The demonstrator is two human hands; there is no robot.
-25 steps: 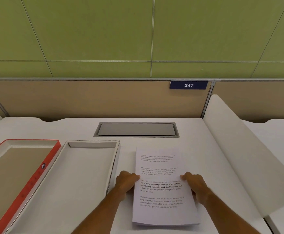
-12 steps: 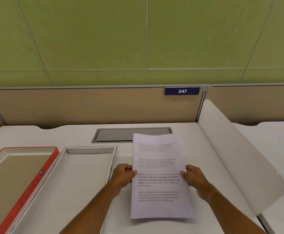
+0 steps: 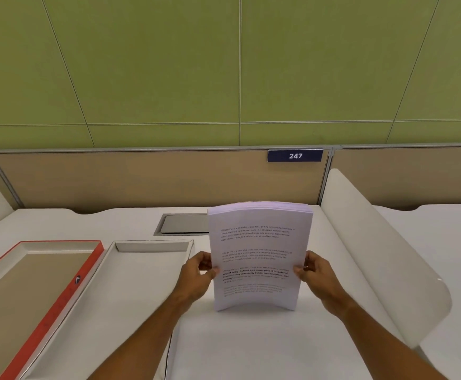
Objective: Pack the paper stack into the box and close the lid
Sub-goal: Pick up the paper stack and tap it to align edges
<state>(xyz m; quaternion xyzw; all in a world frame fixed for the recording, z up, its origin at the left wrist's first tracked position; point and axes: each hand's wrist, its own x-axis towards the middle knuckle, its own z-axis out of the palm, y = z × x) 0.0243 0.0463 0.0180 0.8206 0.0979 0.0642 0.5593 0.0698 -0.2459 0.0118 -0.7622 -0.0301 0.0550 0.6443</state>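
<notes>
A white paper stack (image 3: 259,242) with printed text stands nearly upright on its bottom edge on the desk, bowed slightly. My left hand (image 3: 197,272) grips its left edge and my right hand (image 3: 315,272) grips its right edge. To the left lies the open white box (image 3: 108,294), with nothing inside. Further left lies the lid (image 3: 67,292), upside down, with a red rim and a brown inside.
A curved white divider (image 3: 382,253) rises along the desk's right side. A grey cable hatch (image 3: 182,224) sits in the desk behind the stack. A wooden partition with a "247" plate (image 3: 295,155) closes the back.
The stack lay flat on the desk under both hands a second ago. Both hands lifted it and tipped it upright onto its bottom edge.
</notes>
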